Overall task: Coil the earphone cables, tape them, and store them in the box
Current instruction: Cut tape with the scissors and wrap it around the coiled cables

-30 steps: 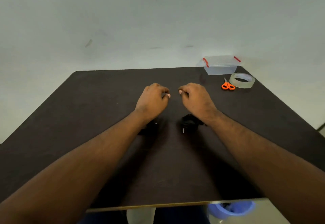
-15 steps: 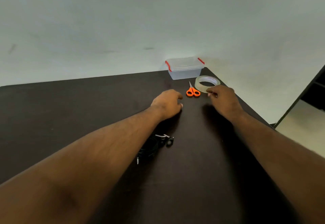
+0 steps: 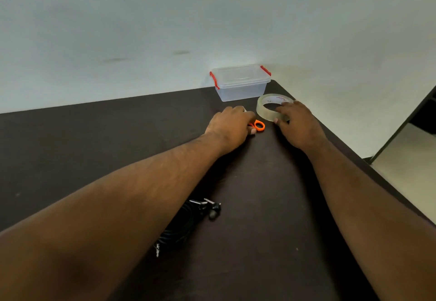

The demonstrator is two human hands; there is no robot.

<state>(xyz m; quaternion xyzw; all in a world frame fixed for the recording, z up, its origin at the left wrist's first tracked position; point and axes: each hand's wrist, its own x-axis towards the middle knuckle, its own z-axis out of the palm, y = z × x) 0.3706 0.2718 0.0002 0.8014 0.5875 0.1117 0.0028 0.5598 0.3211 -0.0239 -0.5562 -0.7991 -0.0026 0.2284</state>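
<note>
One coil of earphones (image 3: 186, 225) lies on the surface (image 3: 259, 241) near me, partly under my left forearm, its earbuds and plug ends showing at either side. I judge the coiling done for this bundle; whether more than one cable is in it I cannot tell. No tape is visible on it, so I take the taping as not yet done.

Well apart, at the far corner, my right hand (image 3: 299, 126) has its grip curled round the near rim of the tape (image 3: 267, 109), fingers over the top edge and thumb on the outer wall. My left hand (image 3: 230, 127) rests over the scissors (image 3: 259, 126); one orange handle loop shows just past the fingers. Whether that grip has closed on them I cannot tell.

The box (image 3: 240, 83) stands just behind the tape with its lid on and red latches down. Remaining, by my assessment: cut tape, bind the coil, open the box, store.
</note>
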